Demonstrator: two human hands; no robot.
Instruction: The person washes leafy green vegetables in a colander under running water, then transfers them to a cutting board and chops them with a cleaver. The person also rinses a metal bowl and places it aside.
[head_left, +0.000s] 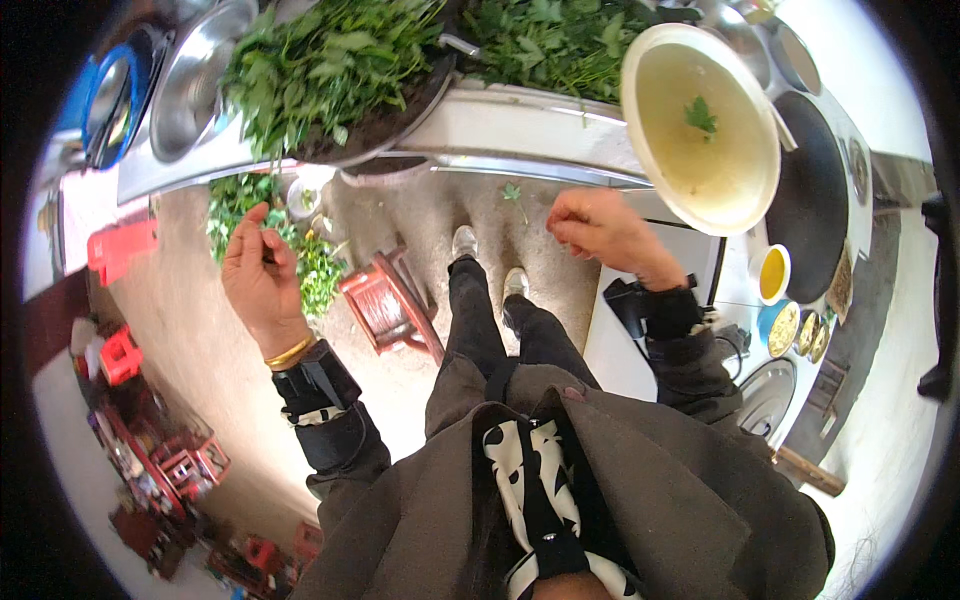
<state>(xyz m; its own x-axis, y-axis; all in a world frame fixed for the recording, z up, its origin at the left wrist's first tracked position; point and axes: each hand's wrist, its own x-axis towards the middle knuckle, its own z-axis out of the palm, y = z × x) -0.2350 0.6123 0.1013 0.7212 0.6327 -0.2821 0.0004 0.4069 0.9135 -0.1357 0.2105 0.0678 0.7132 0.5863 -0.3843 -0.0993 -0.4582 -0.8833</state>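
My left hand, a bangle at its wrist, hangs in the air at the left with its fingers curled; whether a small thing lies between them cannot be told. At the right, my right hand is slightly blurred, its fingers bent together, below a large pale basin of yellowish liquid with one green leaf afloat. Leafy green stems are heaped in a dark round pan on the counter ahead. A second heap of leafy greens lies beside it. Neither hand touches the greens or the basin.
On the floor are a red-brown wooden stool, a small white bowl and more greens. A large dark wok is set into the right counter, near a bowl of yellow liquid. Metal basins stand at the upper left.
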